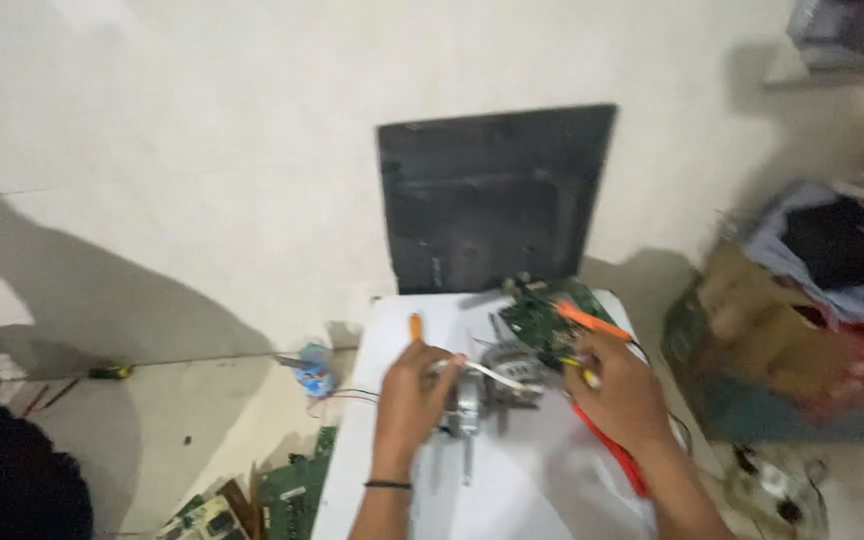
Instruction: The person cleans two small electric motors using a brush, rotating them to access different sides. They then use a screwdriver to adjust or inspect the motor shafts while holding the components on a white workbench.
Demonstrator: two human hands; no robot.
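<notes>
A round grey metal motor with a shaft (472, 395) was gripped by the left hand (414, 392), fingers curled round its near side, on the white table top (512, 490). Its shaft ran downward from that grip, toward the person. Just right of the grip, the right hand (624, 385) was closed on thin red and yellow probes (584, 372) (blur hid the exact pinch). A green circuit board (542, 315) lay just beyond the motor, against a dark flat panel (492, 195).

Dark flat screen panel (492, 195) at 12 o'clock vs wall; brown cardboard box (752, 310) at 3 o'clock, overfilled w/ clothes.
</notes>
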